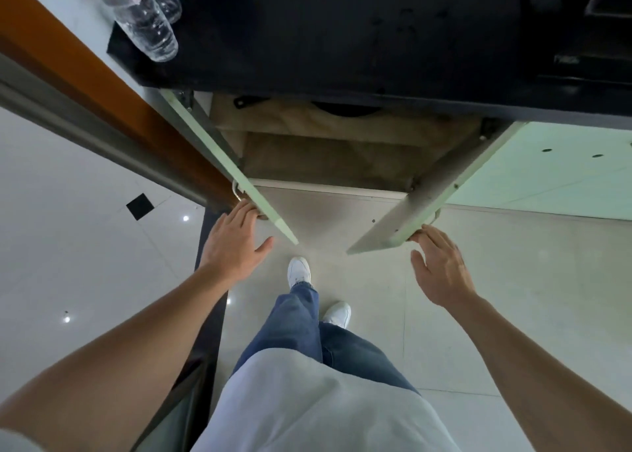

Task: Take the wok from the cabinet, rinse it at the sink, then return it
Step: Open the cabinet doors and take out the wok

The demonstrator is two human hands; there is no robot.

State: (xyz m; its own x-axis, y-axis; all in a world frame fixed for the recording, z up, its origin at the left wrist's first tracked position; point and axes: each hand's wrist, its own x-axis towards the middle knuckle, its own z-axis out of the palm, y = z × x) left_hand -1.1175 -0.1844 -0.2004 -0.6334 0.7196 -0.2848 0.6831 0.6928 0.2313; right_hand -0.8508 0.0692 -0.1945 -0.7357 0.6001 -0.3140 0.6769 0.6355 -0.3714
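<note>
Below the dark countertop (pixel 359 34) a floor cabinet (pixel 328 150) stands with both pale green doors swung out. Inside, on the upper shelf, the dark rim of the wok (pixel 343 109) shows, with a black handle (pixel 248 102) to its left; most of it is hidden under the counter edge. My left hand (pixel 236 239) rests with fingers spread against the left door (pixel 236 174), near its metal handle. My right hand (pixel 441 267) is open, fingertips touching the outer edge of the right door (pixel 410 212). Neither hand holds anything.
Clear plastic bottles (pixel 147 17) lie at the counter's left end. A brown door frame (pixel 102 89) runs diagonally on the left. My legs and white shoes (pixel 299 270) stand on the tiled floor between the doors. A dark sink corner (pixel 608 3) shows top right.
</note>
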